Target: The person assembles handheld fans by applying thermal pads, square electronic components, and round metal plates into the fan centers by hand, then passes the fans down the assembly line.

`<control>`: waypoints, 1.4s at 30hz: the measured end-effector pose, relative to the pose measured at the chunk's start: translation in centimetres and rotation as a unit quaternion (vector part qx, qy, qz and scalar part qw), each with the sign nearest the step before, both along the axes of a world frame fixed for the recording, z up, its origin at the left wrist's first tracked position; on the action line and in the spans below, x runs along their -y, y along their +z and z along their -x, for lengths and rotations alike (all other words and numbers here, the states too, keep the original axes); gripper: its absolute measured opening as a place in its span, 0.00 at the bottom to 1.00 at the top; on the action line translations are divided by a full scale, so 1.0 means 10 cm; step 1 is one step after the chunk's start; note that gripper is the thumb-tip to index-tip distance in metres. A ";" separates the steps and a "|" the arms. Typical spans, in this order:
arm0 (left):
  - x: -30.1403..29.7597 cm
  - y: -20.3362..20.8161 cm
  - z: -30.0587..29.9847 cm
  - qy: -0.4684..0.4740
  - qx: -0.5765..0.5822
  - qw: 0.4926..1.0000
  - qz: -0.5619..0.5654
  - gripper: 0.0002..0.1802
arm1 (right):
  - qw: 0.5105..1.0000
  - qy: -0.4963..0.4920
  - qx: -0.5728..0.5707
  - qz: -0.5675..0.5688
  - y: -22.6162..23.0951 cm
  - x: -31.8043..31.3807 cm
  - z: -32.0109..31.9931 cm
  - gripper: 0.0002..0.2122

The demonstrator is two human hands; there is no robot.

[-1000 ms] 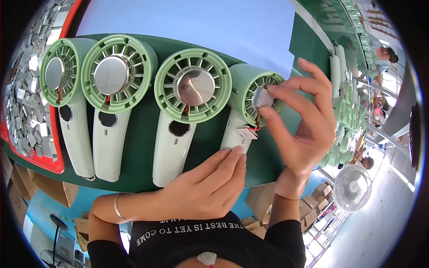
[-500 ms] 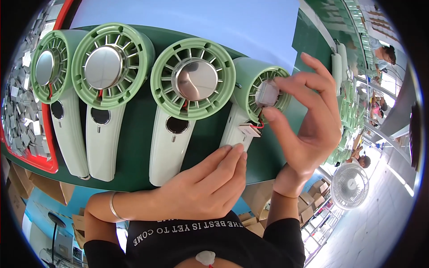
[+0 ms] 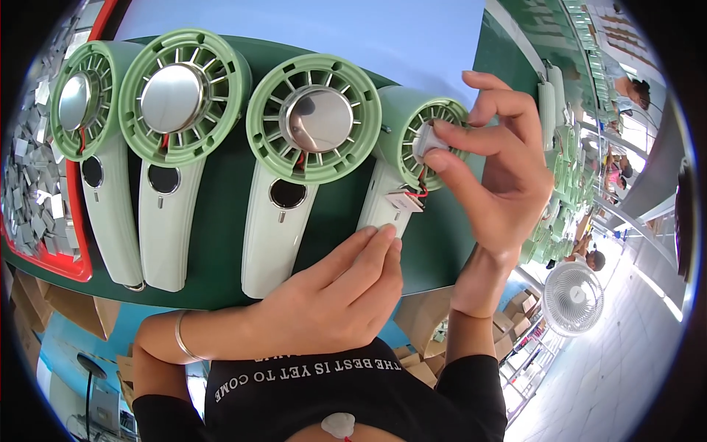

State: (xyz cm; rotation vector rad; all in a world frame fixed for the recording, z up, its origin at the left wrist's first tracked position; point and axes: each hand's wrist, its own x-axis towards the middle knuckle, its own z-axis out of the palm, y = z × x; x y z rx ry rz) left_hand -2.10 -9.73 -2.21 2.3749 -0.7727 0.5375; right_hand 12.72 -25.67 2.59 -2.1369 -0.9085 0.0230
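Observation:
A pale green handheld fan (image 3: 392, 121) lies at the right of a row of similar fans. My left hand (image 3: 335, 291) is closed, its fingertips pinching the lower handle of that fan. Above it, my right hand (image 3: 501, 173) pinches a small translucent whitish film (image 3: 427, 140) between thumb and forefinger, at the middle of the fan's round head; its other fingers are curled loosely. A small white square plate (image 3: 404, 200) on red wires hangs out of the head over the handle. The film covers most of the fan's centre.
Three more fans, one in the middle (image 3: 317, 121), show shiny metal discs in their heads. A red-rimmed tray (image 3: 82, 271) of small grey squares stands at the left. A pale blue sheet (image 3: 309, 29) covers the far part of the green table (image 3: 213, 243). People sit farther right.
My right thumb and forefinger have closed on the film, which now stands tilted at the fan's centre instead of facing up flat. My left hand still holds the handle.

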 end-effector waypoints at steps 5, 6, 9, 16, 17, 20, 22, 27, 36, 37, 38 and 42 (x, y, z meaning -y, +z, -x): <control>-0.02 0.03 -0.02 -0.016 0.005 1.000 -0.020 0.06 | 1.000 -0.020 0.024 0.000 0.00 -0.01 0.00 0.11; -0.03 0.05 -0.01 -0.021 0.021 0.999 -0.025 0.06 | 0.999 -0.022 0.038 0.005 0.00 -0.01 0.02 0.10; -0.01 0.02 -0.01 -0.018 0.001 1.000 -0.004 0.07 | 0.998 -0.045 0.021 -0.033 -0.08 -0.01 0.03 0.11; 0.03 0.03 0.01 -0.016 0.019 1.000 -0.019 0.09 | 0.933 -0.358 -0.015 0.021 -0.35 0.55 -0.32 0.08; 0.02 0.03 0.01 -0.017 0.018 0.999 -0.025 0.09 | 0.934 -0.355 -0.012 0.037 -0.36 0.54 -0.35 0.09; 0.01 0.04 0.00 -0.021 0.016 0.999 -0.031 0.09 | 0.935 -0.349 0.012 0.064 -0.43 0.49 -0.44 0.09; 0.00 0.03 0.00 -0.021 0.012 0.999 -0.031 0.10 | 0.933 -0.348 0.043 0.082 -0.44 0.43 -0.46 0.08; 0.00 0.02 -0.01 -0.026 0.004 1.000 -0.018 0.09 | 0.924 -0.367 0.019 0.102 -0.38 0.33 -0.47 0.08; 0.01 0.02 0.00 -0.025 0.005 1.000 -0.008 0.09 | 0.928 -0.338 -0.065 0.144 -0.25 0.32 -0.56 0.08; 0.00 0.02 -0.01 -0.025 0.005 1.000 -0.010 0.09 | 0.928 -0.328 -0.080 0.157 -0.25 0.32 -0.59 0.08; 0.00 0.01 -0.01 -0.023 0.007 1.000 -0.011 0.09 | 0.928 -0.329 -0.080 0.156 -0.28 0.33 -0.60 0.08; 0.02 0.02 0.01 -0.016 0.009 1.000 -0.007 0.09 | 0.940 -0.281 0.064 0.182 -0.48 0.41 -0.54 0.08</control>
